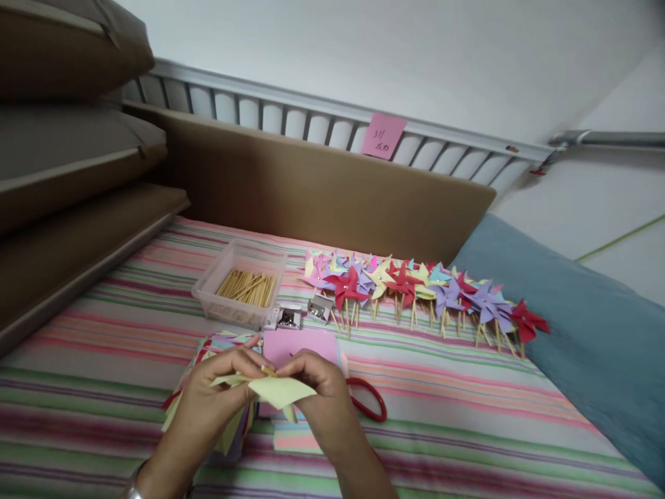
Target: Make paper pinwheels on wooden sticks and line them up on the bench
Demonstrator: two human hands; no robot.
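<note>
Between my two hands is a pale yellow paper pinwheel (280, 391), with a short wooden stick (269, 372) showing at its upper edge. My left hand (223, 378) pinches the paper from the left side. From the right, my right hand (319, 381) closes on the paper and the stick's end; the fingertips partly hide the join. Under my hands lie a pink paper sheet (296, 343) and a pile of cut coloured papers (228, 443). Scissors with a red handle (382, 409) rest beside my right wrist, mostly hidden.
A clear plastic box (205, 294) holds wooden sticks (246, 287). Two small boxes of metal pins (289, 318) stand near it. Finished pinwheels (405, 281) lie in a long row at the back right. Brown cushions (77, 152) are stacked at left; a board (312, 187) leans behind.
</note>
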